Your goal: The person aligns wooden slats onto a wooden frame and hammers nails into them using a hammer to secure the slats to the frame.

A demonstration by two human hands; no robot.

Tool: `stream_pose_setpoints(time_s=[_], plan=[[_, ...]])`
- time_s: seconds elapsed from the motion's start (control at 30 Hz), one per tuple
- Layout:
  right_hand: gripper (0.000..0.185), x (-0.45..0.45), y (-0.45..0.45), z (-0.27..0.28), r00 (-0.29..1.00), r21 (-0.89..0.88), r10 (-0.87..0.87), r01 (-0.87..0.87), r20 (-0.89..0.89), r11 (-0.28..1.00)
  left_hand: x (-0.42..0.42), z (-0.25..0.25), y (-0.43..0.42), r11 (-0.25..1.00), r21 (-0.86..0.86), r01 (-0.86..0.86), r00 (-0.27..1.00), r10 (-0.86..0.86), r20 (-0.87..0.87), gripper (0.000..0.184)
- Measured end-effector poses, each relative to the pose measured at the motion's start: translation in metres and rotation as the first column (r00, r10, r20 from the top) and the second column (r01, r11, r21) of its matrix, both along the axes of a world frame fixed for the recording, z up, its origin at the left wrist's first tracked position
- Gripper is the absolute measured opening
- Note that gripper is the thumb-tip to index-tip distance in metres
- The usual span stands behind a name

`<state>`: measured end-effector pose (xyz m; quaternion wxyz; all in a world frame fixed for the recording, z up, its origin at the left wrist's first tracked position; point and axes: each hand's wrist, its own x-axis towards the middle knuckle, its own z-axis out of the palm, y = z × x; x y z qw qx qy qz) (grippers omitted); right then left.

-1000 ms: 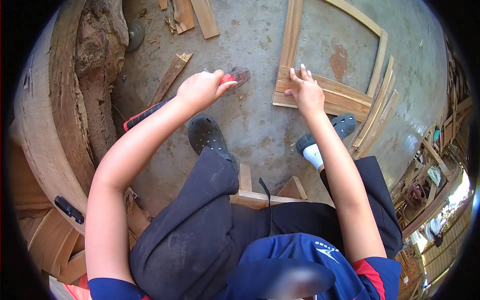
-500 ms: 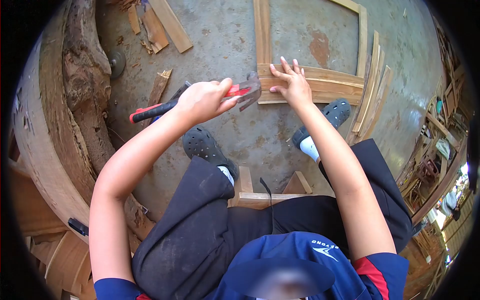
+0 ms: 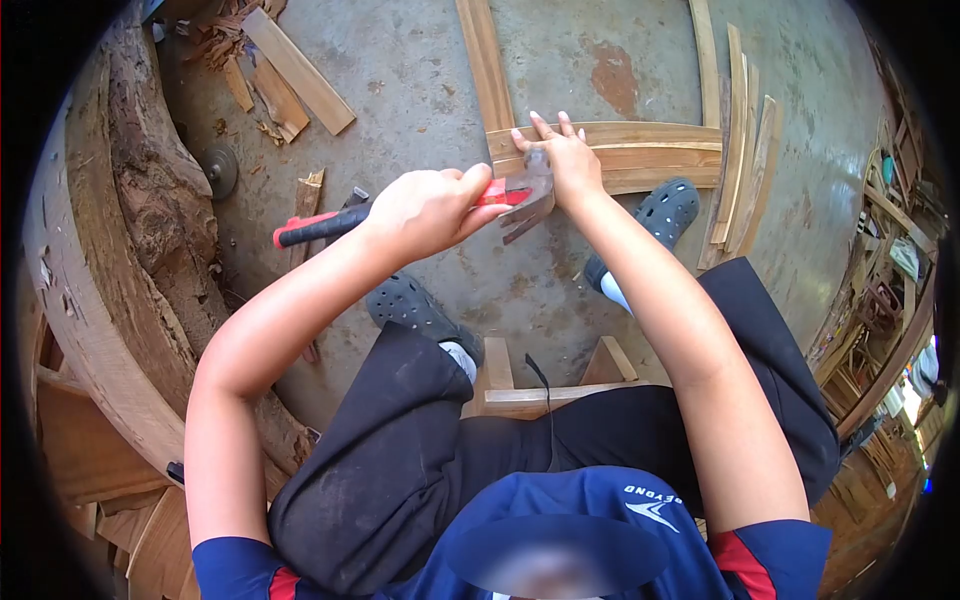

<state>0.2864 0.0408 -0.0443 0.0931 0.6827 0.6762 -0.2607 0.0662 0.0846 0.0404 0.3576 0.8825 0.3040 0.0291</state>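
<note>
My left hand is closed around a claw hammer with a red and black handle. The steel hammer head hangs over the floor, overlapping my right wrist in the view; I cannot tell the gap between them. Fingers spread, my right hand lies flat on the left end of several wooden slats set side by side. These slats run across the near end of a wooden frame, whose left rail and right rail reach away from me.
Loose wood strips lie right of the frame. At the far left are boards and a round disc, beside a large rough log. My clogs rest on the concrete floor, near a low wooden piece between my legs.
The hammer has moved right, and its head now overlaps my right wrist in view. My right hand stays spread on the slats. The whole view has shifted slightly.
</note>
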Motion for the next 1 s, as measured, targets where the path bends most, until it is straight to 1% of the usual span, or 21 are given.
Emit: stream_pose_setpoints(time_s=[0.07, 0.1, 0.13, 0.2, 0.23, 0.27, 0.3, 0.33, 0.37, 0.4, 0.5, 0.53, 0.6, 0.67, 0.73, 0.77, 0.8, 0.83, 0.9, 0.93, 1.0], plan=[[0.039, -0.001, 0.000, 0.004, 0.999, 0.009, 0.037, -0.037, 0.009, 0.999, 0.000, -0.011, 0.000, 1.000, -0.014, 0.010, 1.000, -0.010, -0.016, 0.036], [0.039, -0.002, 0.001, 0.005, 0.999, 0.013, 0.037, -0.037, 0.006, 0.999, 0.005, -0.013, 0.002, 0.997, -0.049, -0.060, 0.991, 0.053, -0.126, 0.038], [0.040, -0.003, 0.002, 0.007, 0.999, -0.027, 0.028, -0.028, 0.023, 0.999, 0.005, -0.012, -0.001, 0.997, -0.044, -0.060, 0.990, 0.054, -0.129, 0.038], [0.041, -0.002, 0.004, 0.005, 0.999, -0.065, 0.019, -0.016, 0.038, 0.998, 0.003, -0.005, -0.009, 1.000, -0.003, 0.027, 0.999, -0.027, 0.021, 0.039], [0.045, 0.000, 0.002, 0.002, 1.000, -0.044, 0.026, -0.025, 0.013, 0.999, 0.002, 0.002, -0.009, 0.995, -0.081, 0.065, 0.998, -0.066, -0.011, 0.028], [0.049, 0.001, 0.000, -0.001, 0.999, -0.022, 0.034, -0.034, -0.012, 0.999, 0.001, 0.000, -0.010, 0.994, -0.085, 0.063, 0.998, -0.064, -0.012, 0.028], [0.058, -0.001, 0.001, 0.010, 0.998, -0.037, 0.056, -0.055, 0.023, 0.998, -0.001, -0.006, -0.009, 0.997, -0.077, 0.020, 1.000, -0.021, -0.010, 0.028], [0.058, -0.002, 0.001, 0.012, 0.998, -0.037, 0.058, -0.057, 0.022, 0.998, -0.003, -0.016, -0.008, 0.997, -0.067, -0.023, 1.000, 0.023, -0.007, 0.028], [0.059, -0.004, 0.002, 0.014, 1.000, -0.052, 0.026, -0.026, 0.010, 0.998, -0.003, -0.027, -0.004, 0.994, -0.074, -0.078, 0.991, 0.069, -0.116, 0.037], [0.062, -0.004, 0.002, 0.013, 1.000, -0.066, -0.005, 0.005, -0.002, 0.998, -0.004, -0.022, -0.002, 0.994, -0.071, -0.080, 0.991, 0.071, -0.116, 0.037], [0.055, -0.003, 0.003, 0.012, 0.999, -0.051, 0.034, -0.033, 0.015, 0.998, -0.008, -0.007, 0.000, 0.997, -0.078, -0.013, 1.000, 0.012, -0.006, 0.032], [0.055, -0.002, 0.002, 0.012, 0.999, -0.055, 0.038, -0.037, 0.015, 0.998, -0.008, -0.006, 0.000, 0.997, -0.082, -0.016, 1.000, 0.016, -0.006, 0.032], [0.050, -0.002, 0.002, 0.011, 0.995, -0.056, 0.082, -0.079, 0.056, 0.995, -0.009, -0.009, 0.001, 0.999, -0.037, 0.026, 0.998, -0.024, 0.057, 0.032], [0.050, -0.002, 0.000, 0.013, 0.997, -0.074, 0.071, -0.068, 0.043, 0.995, -0.008, -0.020, 0.002, 0.998, -0.052, -0.024, 0.999, 0.025, 0.031, 0.032], [0.050, -0.004, 0.005, 0.016, 0.997, -0.078, 0.063, -0.060, 0.033, 0.995, -0.001, -0.011, 0.009, 0.997, -0.066, -0.051, 0.997, 0.047, -0.058, 0.031], [0.053, -0.005, 0.005, 0.017, 0.999, -0.072, 0.039, -0.037, 0.023, 0.997, -0.001, -0.004, 0.006, 0.998, -0.056, -0.043, 0.999, 0.043, -0.008, 0.031], [0.056, -0.005, 0.004, 0.016, 1.000, -0.068, 0.018, -0.017, 0.013, 0.998, 0.000, 0.000, 0.006, 0.998, -0.055, -0.043, 0.999, 0.043, -0.006, 0.031], [0.056, -0.004, 0.004, 0.016, 1.000, -0.070, 0.022, -0.021, 0.013, 0.997, 0.001, 0.005, 0.006, 0.998, -0.055, -0.002, 0.999, 0.004, 0.043, 0.032], [0.046, -0.002, 0.003, 0.015, 0.998, -0.066, 0.055, -0.054, 0.021, 0.996, -0.002, -0.002, 0.006, 0.998, -0.019, 0.054, 0.994, -0.052, 0.101, 0.033], [0.046, -0.001, 0.002, 0.014, 0.998, -0.065, 0.057, -0.055, 0.017, 0.996, -0.004, -0.011, 0.006, 0.998, -0.018, 0.052, 0.994, -0.050, 0.097, 0.033], [0.042, 0.000, 0.002, 0.014, 0.997, -0.078, 0.078, -0.077, 0.015, 0.994, -0.004, -0.016, 0.011, 0.995, -0.080, -0.057, 0.997, 0.052, -0.065, 0.034]])
